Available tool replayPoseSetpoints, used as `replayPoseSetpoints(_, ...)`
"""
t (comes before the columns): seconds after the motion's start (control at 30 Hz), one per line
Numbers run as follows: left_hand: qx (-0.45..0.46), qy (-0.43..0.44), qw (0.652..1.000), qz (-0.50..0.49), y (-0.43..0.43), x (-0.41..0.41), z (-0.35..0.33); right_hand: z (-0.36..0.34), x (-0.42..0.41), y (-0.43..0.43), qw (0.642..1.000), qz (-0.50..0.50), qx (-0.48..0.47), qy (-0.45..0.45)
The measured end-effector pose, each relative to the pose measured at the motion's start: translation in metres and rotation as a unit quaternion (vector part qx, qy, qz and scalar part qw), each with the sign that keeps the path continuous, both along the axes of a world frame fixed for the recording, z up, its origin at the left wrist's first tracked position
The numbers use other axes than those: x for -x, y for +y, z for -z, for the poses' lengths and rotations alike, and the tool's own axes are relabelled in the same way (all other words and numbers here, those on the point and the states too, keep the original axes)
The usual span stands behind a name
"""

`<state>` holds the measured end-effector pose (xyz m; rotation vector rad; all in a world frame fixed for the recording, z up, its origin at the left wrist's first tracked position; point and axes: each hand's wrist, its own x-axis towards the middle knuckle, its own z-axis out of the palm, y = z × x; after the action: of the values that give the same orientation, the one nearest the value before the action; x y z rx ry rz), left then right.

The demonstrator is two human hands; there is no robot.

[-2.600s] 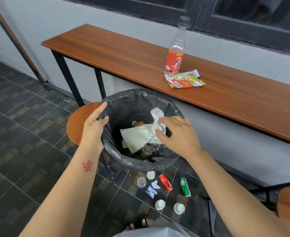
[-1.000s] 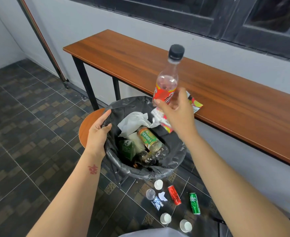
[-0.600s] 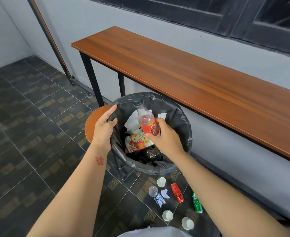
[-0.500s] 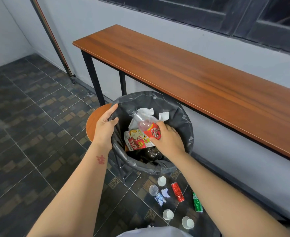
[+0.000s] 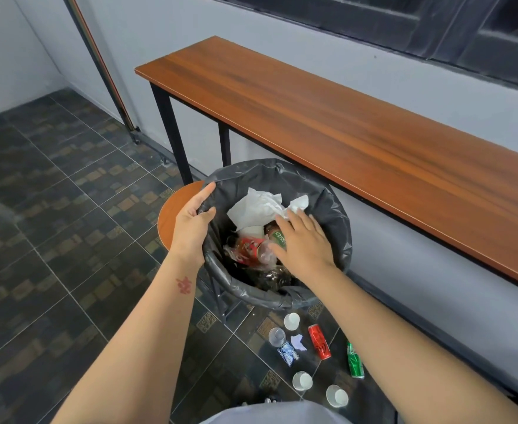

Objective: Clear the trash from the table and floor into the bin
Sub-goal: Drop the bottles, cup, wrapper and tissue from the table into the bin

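Dark patterned floor tiles (image 5: 52,240) run up to a pale wall, where a long wooden table (image 5: 343,127) on black legs stands under a dark window frame. Just in front of the table's near edge sits the bin (image 5: 337,215), lined with a black bag, and a round wooden stool (image 5: 172,215) shows at its left side.

At the bin's left rim the left hand (image 5: 192,228) is clamped on the bag's edge, thumb inside and fingers outside. Over the bin's mouth the right hand (image 5: 303,240) hovers palm down with fingers spread apart, holding nothing. Under it lie crumpled white tissue (image 5: 257,206), a clear bottle with a red label (image 5: 248,247) on its side, and a bottle with a green label (image 5: 277,235).

Near the bin's front on the floor lies more trash: 3 white cups (image 5: 302,380), 1 clear cup (image 5: 276,336), a blue wrapper (image 5: 287,356), a white paper scrap (image 5: 298,342), a red can (image 5: 319,341) and a green can (image 5: 355,361).
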<state>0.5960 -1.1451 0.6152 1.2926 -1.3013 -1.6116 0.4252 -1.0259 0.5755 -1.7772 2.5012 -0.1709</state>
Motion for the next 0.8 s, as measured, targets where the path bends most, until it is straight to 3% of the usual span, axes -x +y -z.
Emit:
replayPoseSetpoints(0.13,0.008,-0.003,1.0,0.004,0.002,0.0,0.0,-0.013,0.016,0.015,0.998,0.044,0.023,0.032)
replayPoseSetpoints(0.3,0.015,-0.014,1.0,0.0,-0.003,-0.003,0.001,-0.015,0.034,0.047,0.988,0.151,0.035,-0.01)
replayPoseSetpoints(0.37,0.011,-0.008,1.0,-0.003,-0.005,-0.004,0.004,-0.013,0.036,0.055,0.968,0.206,0.042,-0.138)
replayPoseSetpoints(0.43,0.018,0.003,1.0,-0.001,-0.004,-0.004,0.004,-0.01,0.035,0.056,0.913,0.233,0.089,-0.323)
replayPoseSetpoints(0.47,0.026,0.004,1.0,0.0,-0.003,-0.004,0.003,-0.007,0.034,0.056,0.891,0.227,0.128,-0.371)
replayPoseSetpoints(0.63,0.06,-0.04,0.997,0.024,0.0,-0.009,0.002,0.0,0.026,0.052,0.814,0.238,0.245,-0.47)
replayPoseSetpoints(0.8,0.085,-0.053,0.994,0.043,0.026,-0.018,0.001,-0.001,0.017,0.052,0.791,0.238,0.264,-0.499)
